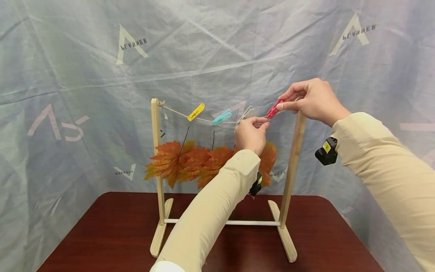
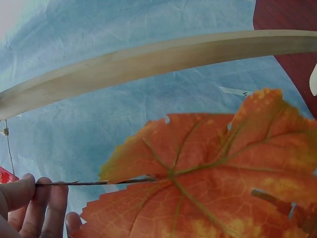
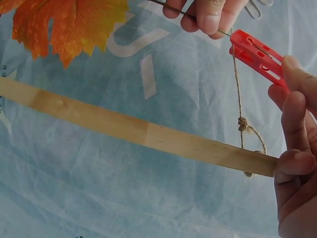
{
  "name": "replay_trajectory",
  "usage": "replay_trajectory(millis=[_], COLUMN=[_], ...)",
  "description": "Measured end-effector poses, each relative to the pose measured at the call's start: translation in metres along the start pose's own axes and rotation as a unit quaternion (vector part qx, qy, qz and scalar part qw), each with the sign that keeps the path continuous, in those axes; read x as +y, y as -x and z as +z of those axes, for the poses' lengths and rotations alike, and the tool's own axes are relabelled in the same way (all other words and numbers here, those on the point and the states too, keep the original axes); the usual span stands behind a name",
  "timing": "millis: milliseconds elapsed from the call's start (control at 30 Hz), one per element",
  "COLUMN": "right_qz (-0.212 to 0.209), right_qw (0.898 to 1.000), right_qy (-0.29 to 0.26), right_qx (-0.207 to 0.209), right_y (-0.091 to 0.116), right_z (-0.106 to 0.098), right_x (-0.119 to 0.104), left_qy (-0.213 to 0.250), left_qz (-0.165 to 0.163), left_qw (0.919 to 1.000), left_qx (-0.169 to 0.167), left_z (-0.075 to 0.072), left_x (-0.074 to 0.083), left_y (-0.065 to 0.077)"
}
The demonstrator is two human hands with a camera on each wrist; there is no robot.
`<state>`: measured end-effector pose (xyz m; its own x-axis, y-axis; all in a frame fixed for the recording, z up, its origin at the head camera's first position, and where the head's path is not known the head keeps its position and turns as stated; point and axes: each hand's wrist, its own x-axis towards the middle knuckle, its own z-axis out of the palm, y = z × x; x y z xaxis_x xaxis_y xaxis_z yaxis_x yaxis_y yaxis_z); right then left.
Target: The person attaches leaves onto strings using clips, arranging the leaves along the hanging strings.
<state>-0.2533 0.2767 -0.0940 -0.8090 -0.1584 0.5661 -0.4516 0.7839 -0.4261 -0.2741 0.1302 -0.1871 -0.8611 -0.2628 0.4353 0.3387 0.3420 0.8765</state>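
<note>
My left hand (image 1: 251, 134) pinches the dark stem (image 2: 89, 183) of an orange artificial maple leaf (image 2: 198, 198) between thumb and fingers. My right hand (image 1: 317, 100) grips a red clothespin (image 1: 274, 109) by its handle end, close to the right post. In the right wrist view, the stem's tip and the string (image 3: 238, 89) meet at the clothespin's nose; whether it clamps both I cannot tell. Yellow (image 1: 196, 112), light blue (image 1: 222, 117) and white (image 1: 246, 112) clothespins sit along the string to the left. The head view shows my left arm covering part of the leaves.
The string is tied between two wooden posts, left (image 1: 156, 128) and right (image 1: 293, 162), joined low down by a white rod (image 1: 253, 223). Orange leaves (image 1: 170, 160) hang at the left. The stand rests on a dark red table (image 1: 102, 234) before a grey printed cloth (image 1: 204, 45).
</note>
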Motion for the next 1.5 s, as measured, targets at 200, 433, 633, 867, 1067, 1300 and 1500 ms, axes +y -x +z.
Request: replay_trajectory(millis=[200, 433, 633, 867, 1067, 1300, 1500], right_qz=[0.002, 0.01, 0.021, 0.023, 0.028, 0.029, 0.03], right_qw=[1.0, 1.0, 1.0, 0.999, 0.999, 0.998, 0.998], right_qy=[-0.003, -0.005, 0.001, 0.024, 0.028, 0.036, 0.027], right_qx=[-0.007, -0.011, -0.016, -0.027, -0.034, -0.051, -0.049], right_y=[-0.001, 0.002, 0.005, 0.008, 0.01, 0.014, 0.017], right_z=[0.007, 0.01, 0.01, 0.01, 0.014, 0.017, 0.017], right_x=[0.001, -0.002, -0.003, -0.003, -0.005, -0.004, -0.003], left_qy=[-0.001, -0.01, -0.019, -0.016, 0.001, -0.012, -0.002], left_qz=[-0.005, 0.0, 0.003, 0.0, 0.009, 0.034, 0.055], left_qw=[1.0, 0.9999, 0.9998, 0.9999, 1.0, 0.9982, 0.994], left_qx=[-0.004, 0.002, 0.002, 0.006, -0.005, -0.047, -0.094], left_z=[-0.003, -0.006, -0.006, -0.008, -0.01, -0.016, -0.034], left_x=[-0.002, -0.003, -0.003, -0.003, -0.006, -0.007, -0.001], left_y=[0.0, -0.002, 0.0, 0.002, 0.004, 0.014, 0.024])
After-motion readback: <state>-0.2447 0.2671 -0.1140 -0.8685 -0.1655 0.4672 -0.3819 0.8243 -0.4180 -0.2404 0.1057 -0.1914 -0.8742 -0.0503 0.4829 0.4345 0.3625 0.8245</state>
